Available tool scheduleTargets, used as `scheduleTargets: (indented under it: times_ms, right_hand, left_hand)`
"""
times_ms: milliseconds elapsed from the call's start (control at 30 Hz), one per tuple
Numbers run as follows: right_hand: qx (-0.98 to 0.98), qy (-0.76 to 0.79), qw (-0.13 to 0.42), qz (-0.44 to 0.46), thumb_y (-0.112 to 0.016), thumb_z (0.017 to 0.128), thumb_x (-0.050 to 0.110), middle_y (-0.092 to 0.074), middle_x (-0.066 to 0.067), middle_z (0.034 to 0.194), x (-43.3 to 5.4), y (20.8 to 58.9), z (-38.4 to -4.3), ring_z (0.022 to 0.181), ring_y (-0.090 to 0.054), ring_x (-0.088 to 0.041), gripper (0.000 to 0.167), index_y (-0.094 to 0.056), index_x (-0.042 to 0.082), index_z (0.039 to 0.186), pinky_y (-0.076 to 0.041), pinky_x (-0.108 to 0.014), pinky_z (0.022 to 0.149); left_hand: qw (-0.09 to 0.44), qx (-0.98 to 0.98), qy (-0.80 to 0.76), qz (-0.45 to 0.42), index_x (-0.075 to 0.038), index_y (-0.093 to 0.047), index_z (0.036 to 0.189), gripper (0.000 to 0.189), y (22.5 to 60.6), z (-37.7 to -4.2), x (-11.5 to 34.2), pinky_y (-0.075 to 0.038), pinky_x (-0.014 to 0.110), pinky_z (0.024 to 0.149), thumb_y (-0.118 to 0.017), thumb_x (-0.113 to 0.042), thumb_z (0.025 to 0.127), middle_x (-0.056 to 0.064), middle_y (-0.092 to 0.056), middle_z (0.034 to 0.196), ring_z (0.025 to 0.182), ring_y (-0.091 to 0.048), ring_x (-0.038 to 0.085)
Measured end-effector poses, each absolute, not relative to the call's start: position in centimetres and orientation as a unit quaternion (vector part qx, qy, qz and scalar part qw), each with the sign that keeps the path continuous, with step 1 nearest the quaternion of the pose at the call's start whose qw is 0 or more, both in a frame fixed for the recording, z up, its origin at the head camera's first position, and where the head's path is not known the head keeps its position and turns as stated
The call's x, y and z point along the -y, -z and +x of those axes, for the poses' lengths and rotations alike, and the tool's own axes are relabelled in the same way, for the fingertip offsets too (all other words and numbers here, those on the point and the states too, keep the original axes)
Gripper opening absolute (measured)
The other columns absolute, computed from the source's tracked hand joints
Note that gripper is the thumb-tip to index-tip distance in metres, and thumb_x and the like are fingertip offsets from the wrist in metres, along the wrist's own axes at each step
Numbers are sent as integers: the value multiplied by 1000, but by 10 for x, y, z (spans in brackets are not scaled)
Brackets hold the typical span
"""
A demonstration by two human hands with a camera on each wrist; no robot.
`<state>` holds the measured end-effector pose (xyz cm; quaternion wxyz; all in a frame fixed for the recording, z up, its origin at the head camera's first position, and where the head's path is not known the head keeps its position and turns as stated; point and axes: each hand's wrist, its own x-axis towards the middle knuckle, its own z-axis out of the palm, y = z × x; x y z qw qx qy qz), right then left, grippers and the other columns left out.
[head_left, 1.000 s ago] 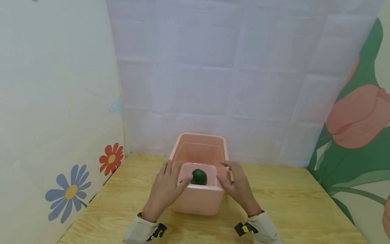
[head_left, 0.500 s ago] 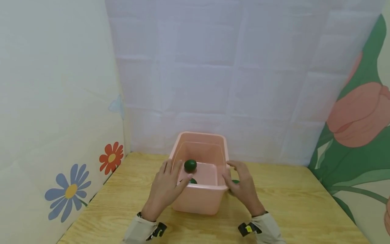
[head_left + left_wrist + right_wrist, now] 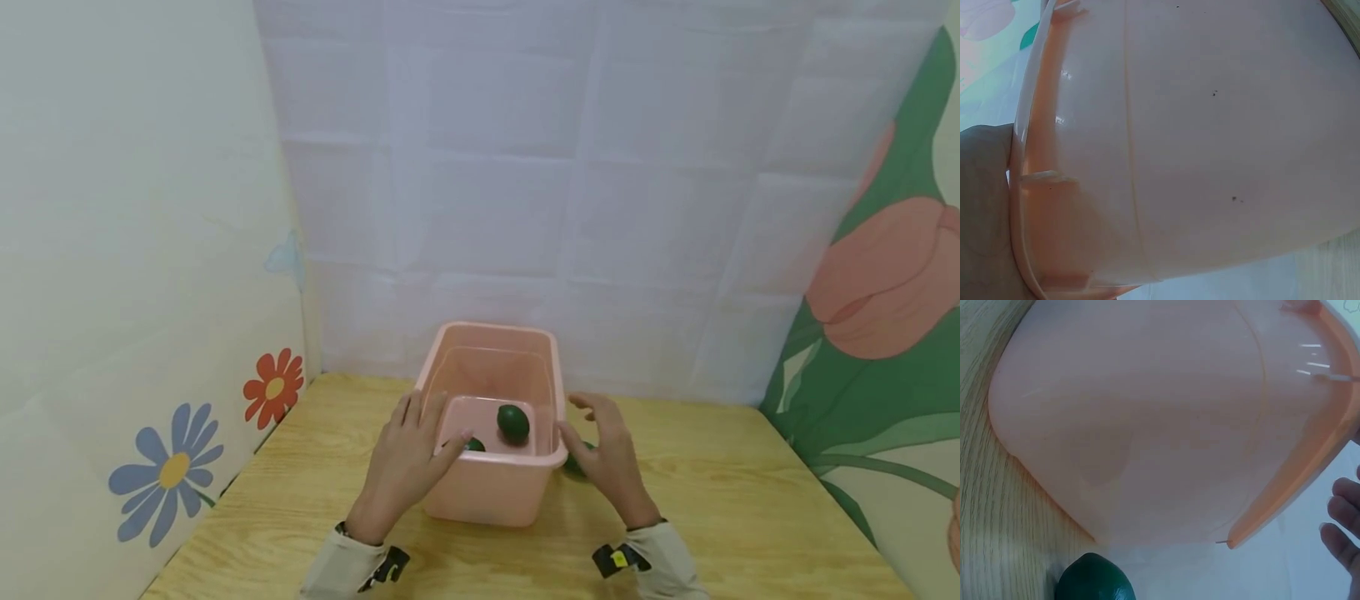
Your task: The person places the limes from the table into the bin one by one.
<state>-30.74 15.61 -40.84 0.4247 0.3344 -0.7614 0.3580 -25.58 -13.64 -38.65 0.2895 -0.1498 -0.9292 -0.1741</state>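
Observation:
A pink plastic bin [image 3: 487,492] stands upright on the table. My left hand [image 3: 408,467] rests on its left rim near the front corner, fingers extended and thumb reaching over the inside. On the right, my right hand [image 3: 611,467] hovers just off the rim with loosely bent fingers and nothing in its grasp. One dark green lime [image 3: 513,424] lies on the bin's floor toward the right. A second lime [image 3: 474,445] shows only its top behind the front wall, beside my left thumb. Outside the bin, another lime [image 3: 1095,579] sits on the table, partly covered by my right hand in the head view.
The wood-grain table [image 3: 712,500] runs back to a creased white sheet [image 3: 495,167]. Flower-printed panels stand on both sides, blue and red blossoms [image 3: 172,472] on the left, a pink tulip [image 3: 885,279] on the right.
The lime inside the bin has rolled, first back and left, then to the right. My right hand has drawn outward off the rim, uncovering more of the outside lime. My left hand stays put.

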Motion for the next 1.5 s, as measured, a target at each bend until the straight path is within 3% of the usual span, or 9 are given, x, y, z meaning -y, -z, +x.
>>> scheduleTargets:
  times_ms: [500, 700, 867, 1500]
  right_hand:
    - [767, -361, 427, 316, -75, 81, -3, -65, -18, 113, -171, 418, -315, 104, -59, -31, 42, -62, -5, 120, -49, -29, 82]
    - [777, -348, 421, 313, -76, 82, -1, -64, -19, 114, -173, 420, -317, 105, -59, -32, 42, -61, -6, 121, -51, -39, 79]
    - [779, -341, 426, 310, -78, 79, -4, -64, -19, 113, -174, 422, -319, 104, -59, -32, 45, -62, -6, 121, -52, -48, 75]
    - [803, -313, 413, 295, -81, 78, 0, -64, -23, 113, -181, 442, -328, 99, -58, -35, 45, -62, -7, 118, -51, -46, 76]
  left_hand:
    - [291, 930, 168, -151, -2, -50, 143, 69, 387, -254, 137, -43, 63, 98, -56, -54, 97, 31, -48, 141, 134, -42, 49]
    - [288, 931, 168, -146, -2, -49, 144, 69, 386, -253, 137, -42, 64, 98, -63, -48, 95, 33, -46, 143, 133, -41, 50]
    - [287, 932, 167, -144, -1, -50, 144, 70, 385, -253, 137, -42, 64, 98, -60, -51, 96, 34, -45, 143, 134, -41, 50]
    - [301, 928, 157, -155, -3, -50, 142, 67, 385, -254, 136, -45, 63, 94, -56, -53, 97, 32, -50, 138, 130, -44, 50]
